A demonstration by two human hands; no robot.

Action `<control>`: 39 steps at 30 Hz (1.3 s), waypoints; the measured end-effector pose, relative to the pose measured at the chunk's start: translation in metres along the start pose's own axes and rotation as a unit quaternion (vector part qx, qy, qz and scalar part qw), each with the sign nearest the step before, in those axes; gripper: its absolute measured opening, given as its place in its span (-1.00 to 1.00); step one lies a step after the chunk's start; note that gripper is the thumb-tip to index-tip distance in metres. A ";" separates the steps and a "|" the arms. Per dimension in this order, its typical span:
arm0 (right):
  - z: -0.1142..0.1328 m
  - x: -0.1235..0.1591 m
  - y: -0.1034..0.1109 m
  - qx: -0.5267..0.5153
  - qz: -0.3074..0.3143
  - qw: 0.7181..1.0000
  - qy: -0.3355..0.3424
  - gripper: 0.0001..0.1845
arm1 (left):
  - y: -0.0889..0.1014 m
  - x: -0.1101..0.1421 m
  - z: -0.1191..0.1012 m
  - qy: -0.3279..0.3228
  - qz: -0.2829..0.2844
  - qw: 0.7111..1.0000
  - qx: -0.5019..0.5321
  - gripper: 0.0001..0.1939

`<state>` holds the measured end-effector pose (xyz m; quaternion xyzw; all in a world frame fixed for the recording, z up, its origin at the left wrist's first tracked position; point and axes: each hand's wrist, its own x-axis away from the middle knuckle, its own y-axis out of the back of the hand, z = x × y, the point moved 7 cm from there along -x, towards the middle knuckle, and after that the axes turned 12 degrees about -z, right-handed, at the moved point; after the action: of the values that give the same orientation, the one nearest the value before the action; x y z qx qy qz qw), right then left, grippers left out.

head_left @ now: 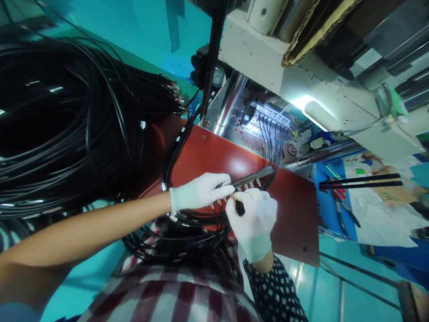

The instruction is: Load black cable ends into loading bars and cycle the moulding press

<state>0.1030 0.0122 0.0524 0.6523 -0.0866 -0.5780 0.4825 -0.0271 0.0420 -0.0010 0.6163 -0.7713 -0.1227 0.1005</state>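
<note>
Head view — grey strip (259, 175) over red-brown board (295, 214) — teal floor (134, 31).

The coil (114, 129) runs off the left edge, and the cable tips (176, 95) beside it blur together. The press (259, 51) and the cardboard (320, 24) are cut by the top edge. The dial (219, 77) is too small to read. The left grip (209, 190) covers one end of the bar (253, 176); what the right grip (253, 219) holds is hidden under its curl. The fittings (252, 184) are too small to tell apart. The sleeve (276, 288) leaves at the bottom.
</note>
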 end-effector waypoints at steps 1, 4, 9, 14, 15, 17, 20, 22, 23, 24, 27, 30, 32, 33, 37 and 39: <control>0.001 0.001 0.002 -0.002 0.006 1.000 -0.003 -0.99 | 0.000 0.000 0.000 0.005 0.002 1.000 0.006 -0.58; 0.005 0.004 0.005 -0.009 0.020 1.000 -0.003 -0.91 | -0.002 0.001 0.002 0.018 0.011 0.999 0.024 -0.59; 0.012 0.005 -0.003 -0.016 0.021 1.000 0.006 -0.87 | -0.001 0.001 0.002 0.005 0.005 1.000 0.017 -0.59; 0.015 0.007 0.003 -0.021 0.002 1.000 -0.002 -0.97 | -0.002 0.001 0.004 0.022 0.012 0.999 0.040 -0.59; 0.016 0.007 0.005 -0.023 0.001 1.000 0.000 -0.95 | -0.002 0.001 0.004 0.024 0.013 0.999 0.046 -0.60; 0.020 0.008 0.006 -0.024 0.006 1.000 0.009 -0.93 | -0.002 0.002 0.003 0.023 0.011 0.998 0.051 -0.61; 0.024 0.009 0.000 -0.023 0.016 0.999 0.016 -0.89 | -0.001 0.001 0.002 0.021 0.007 0.999 0.044 -0.64; 0.023 0.009 -0.004 -0.024 0.003 1.000 0.011 -0.87 | -0.001 0.001 0.002 0.018 0.007 0.999 0.044 -0.66; 0.023 0.009 -0.005 -0.026 -0.006 1.000 0.009 -0.86 | -0.001 0.001 0.001 0.018 0.006 0.999 0.047 -0.66; 0.023 0.009 -0.006 -0.029 -0.015 0.999 0.008 -0.86 | -0.001 0.001 0.001 0.017 0.005 0.999 0.051 -0.66; 0.024 0.011 -0.002 -0.034 -0.024 0.999 0.006 -0.90 | -0.001 0.001 0.002 0.018 0.003 0.998 0.055 -0.67; 0.026 0.012 0.003 -0.034 0.000 0.999 0.003 -0.95 | 0.000 0.001 0.002 0.015 -0.002 0.999 0.048 -0.65; 0.030 0.011 0.002 -0.037 0.023 0.999 0.011 -0.92 | 0.000 0.000 0.002 0.012 -0.007 0.999 0.038 -0.65; 0.033 0.011 0.000 -0.039 0.030 0.999 0.017 -0.94 | 0.001 0.000 0.003 0.010 -0.010 0.999 0.029 -0.65; 0.041 0.013 -0.009 -0.037 0.019 0.999 0.024 -0.92 | 0.001 -0.001 0.004 -0.001 -0.020 1.000 0.011 -0.64; 0.042 0.014 -0.011 -0.032 0.008 0.999 0.019 -0.91 | 0.001 -0.001 0.003 -0.009 -0.022 1.000 0.011 -0.64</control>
<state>0.0675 -0.0140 0.0402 0.6464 -0.0642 -0.5643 0.5095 -0.0286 0.0436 -0.0038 0.6330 -0.7599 -0.1218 0.0841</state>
